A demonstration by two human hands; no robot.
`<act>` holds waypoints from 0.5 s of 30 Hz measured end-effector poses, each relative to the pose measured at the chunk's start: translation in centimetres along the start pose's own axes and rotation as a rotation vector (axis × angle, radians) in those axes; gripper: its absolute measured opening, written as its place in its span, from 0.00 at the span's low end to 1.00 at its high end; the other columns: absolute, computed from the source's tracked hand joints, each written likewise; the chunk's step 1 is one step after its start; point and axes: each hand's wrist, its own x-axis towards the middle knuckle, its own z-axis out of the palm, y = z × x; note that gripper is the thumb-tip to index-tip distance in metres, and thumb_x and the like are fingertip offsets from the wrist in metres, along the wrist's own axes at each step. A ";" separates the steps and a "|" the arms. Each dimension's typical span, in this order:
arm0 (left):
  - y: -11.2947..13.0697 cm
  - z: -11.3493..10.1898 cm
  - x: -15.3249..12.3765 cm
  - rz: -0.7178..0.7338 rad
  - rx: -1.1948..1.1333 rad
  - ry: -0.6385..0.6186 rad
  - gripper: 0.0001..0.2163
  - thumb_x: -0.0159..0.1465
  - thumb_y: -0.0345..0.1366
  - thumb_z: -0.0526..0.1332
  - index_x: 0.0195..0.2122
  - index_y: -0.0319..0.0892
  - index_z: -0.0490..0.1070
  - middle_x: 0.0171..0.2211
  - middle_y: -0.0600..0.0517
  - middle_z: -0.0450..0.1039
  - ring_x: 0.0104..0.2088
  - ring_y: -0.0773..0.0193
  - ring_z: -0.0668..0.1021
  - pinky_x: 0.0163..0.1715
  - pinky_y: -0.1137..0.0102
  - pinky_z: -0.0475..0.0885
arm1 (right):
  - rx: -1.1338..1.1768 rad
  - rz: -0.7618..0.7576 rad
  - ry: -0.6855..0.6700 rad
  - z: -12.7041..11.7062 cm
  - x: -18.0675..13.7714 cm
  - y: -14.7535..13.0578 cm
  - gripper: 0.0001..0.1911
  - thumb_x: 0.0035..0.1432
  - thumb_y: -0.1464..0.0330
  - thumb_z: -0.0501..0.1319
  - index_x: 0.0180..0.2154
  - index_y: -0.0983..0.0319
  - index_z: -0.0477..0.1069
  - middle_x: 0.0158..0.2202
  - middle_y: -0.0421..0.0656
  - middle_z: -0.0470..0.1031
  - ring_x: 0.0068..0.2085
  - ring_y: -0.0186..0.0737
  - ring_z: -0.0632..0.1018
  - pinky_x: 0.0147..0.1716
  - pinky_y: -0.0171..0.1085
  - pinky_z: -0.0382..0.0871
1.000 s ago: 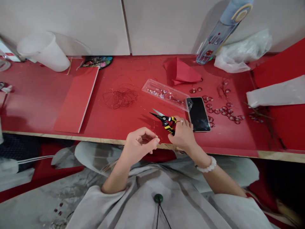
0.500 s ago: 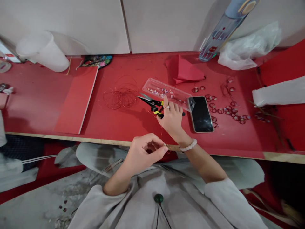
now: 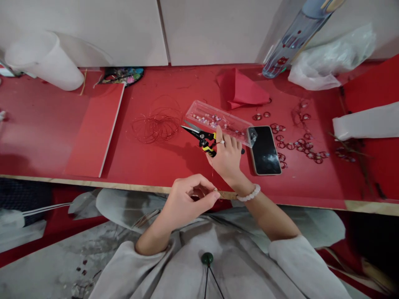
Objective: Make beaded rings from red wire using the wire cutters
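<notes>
My left hand [image 3: 187, 203] is closed in a pinch at the table's front edge, thumb and forefinger on a small bead [image 3: 215, 189] with fine red wire. A strand of that wire rises towards my other hand. My right hand [image 3: 227, 160] is wrapped round the yellow and black handles of a pair of scissors [image 3: 199, 135]. Their blades are parted and point left, above the table. Left of the blades lies a loose tangle of thin red wire [image 3: 157, 124]. Just beyond my right hand sits a clear plastic tray [image 3: 195, 109] with small pale and dark beads.
A phone [image 3: 265, 153] lies right of the tray, beside several small beaded wire rings [image 3: 302, 144]. Folded red paper [image 3: 241, 91], a water bottle [image 3: 288, 45] and a plastic bag [image 3: 327, 64] are at the back. A red board [image 3: 96, 128] and a white cup [image 3: 51, 60] are left.
The view has shifted slightly. Both hands keep the same grips, and the scissors' blades stay parted.
</notes>
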 end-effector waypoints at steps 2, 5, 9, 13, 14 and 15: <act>-0.1 -0.2 0.2 0.011 0.007 -0.007 0.05 0.57 0.35 0.68 0.27 0.42 0.75 0.20 0.55 0.74 0.20 0.71 0.73 0.21 0.76 0.70 | 0.004 -0.003 0.003 0.0 -0.1 0.0 0.38 0.61 0.68 0.60 0.71 0.69 0.56 0.49 0.59 0.75 0.47 0.61 0.73 0.47 0.55 0.67; -0.3 -0.4 0.5 0.022 0.013 -0.017 0.04 0.57 0.34 0.68 0.28 0.42 0.75 0.20 0.56 0.74 0.20 0.71 0.73 0.21 0.76 0.70 | 0.006 -0.009 -0.005 0.0 0.0 0.0 0.38 0.62 0.68 0.59 0.71 0.69 0.56 0.48 0.59 0.75 0.47 0.60 0.73 0.47 0.55 0.67; -0.2 -0.4 0.7 0.026 0.019 -0.030 0.04 0.58 0.34 0.68 0.28 0.42 0.75 0.20 0.56 0.74 0.20 0.72 0.72 0.21 0.77 0.69 | -0.009 -0.002 -0.051 0.0 0.3 0.0 0.36 0.62 0.68 0.59 0.69 0.71 0.60 0.48 0.60 0.75 0.48 0.61 0.74 0.47 0.55 0.67; 0.0 -0.3 0.9 0.012 0.046 -0.045 0.05 0.58 0.34 0.67 0.27 0.41 0.74 0.20 0.56 0.74 0.20 0.73 0.72 0.20 0.77 0.68 | -0.011 -0.019 -0.073 0.3 0.6 0.0 0.35 0.61 0.69 0.60 0.68 0.71 0.62 0.49 0.60 0.75 0.48 0.61 0.74 0.48 0.54 0.68; 0.0 -0.3 1.0 0.004 0.052 -0.048 0.05 0.58 0.34 0.67 0.27 0.41 0.74 0.20 0.56 0.74 0.19 0.73 0.72 0.20 0.77 0.67 | -0.006 -0.029 -0.077 0.3 0.7 0.1 0.34 0.61 0.69 0.61 0.67 0.70 0.63 0.49 0.60 0.75 0.49 0.60 0.74 0.48 0.54 0.68; 0.0 -0.3 1.0 -0.005 0.057 -0.049 0.05 0.58 0.34 0.68 0.27 0.41 0.74 0.20 0.56 0.74 0.19 0.72 0.72 0.20 0.77 0.67 | 0.000 -0.036 -0.083 0.4 0.7 0.1 0.34 0.61 0.69 0.60 0.67 0.70 0.63 0.49 0.60 0.75 0.49 0.60 0.74 0.48 0.53 0.69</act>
